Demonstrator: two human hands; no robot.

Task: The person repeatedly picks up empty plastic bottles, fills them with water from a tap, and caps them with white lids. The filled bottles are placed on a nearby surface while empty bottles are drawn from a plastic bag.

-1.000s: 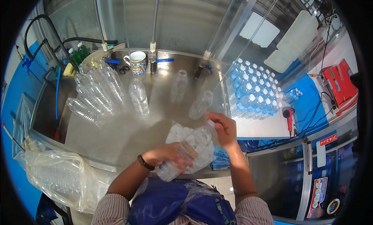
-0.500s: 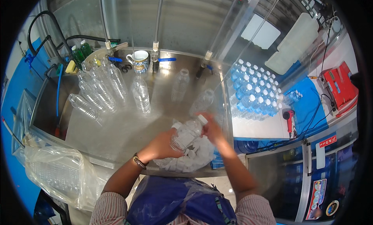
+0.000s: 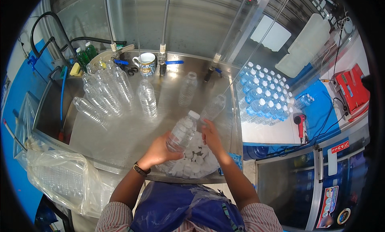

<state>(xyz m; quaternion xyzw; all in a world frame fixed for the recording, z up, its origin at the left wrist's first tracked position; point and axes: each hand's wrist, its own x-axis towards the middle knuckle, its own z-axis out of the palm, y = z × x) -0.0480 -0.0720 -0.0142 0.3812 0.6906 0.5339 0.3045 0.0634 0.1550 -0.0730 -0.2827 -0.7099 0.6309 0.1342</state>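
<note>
The left hand (image 3: 158, 151) is wrapped around the lower part of a clear, round plastic bottle with a white cap (image 3: 181, 132). The bottle is above the shiny silver metal desk (image 3: 120, 139), leaning a bit to the right with its cap up. Holding it low and from the side seems to leave the top free for the other hand.

The right hand (image 3: 211, 139) is just beside the bottle, its fingers loosely bent and a little apart. I see nothing in it.

The clear plastic bag of small white caps (image 3: 196, 164) lies at the near edge of the desk, under the bottle, maybe so that caps are easy to grab. A clear, ridged plastic bottle (image 3: 147, 99) stands farther back, with room around it. On the left, a bunch of clear, empty-looking plastic bottles (image 3: 103, 91) leans together, perhaps to save space. On the right, blue-tinted clear bottles with white caps (image 3: 264, 93) stand close in rows, which looks like a neat way to keep them.

Half a second ago, the right hand was up at the white cap and the bottle was lower over the bag. Now that hand is away from the cap, and the cap shows plainly. The bottles on the desk stay in their places.
</note>
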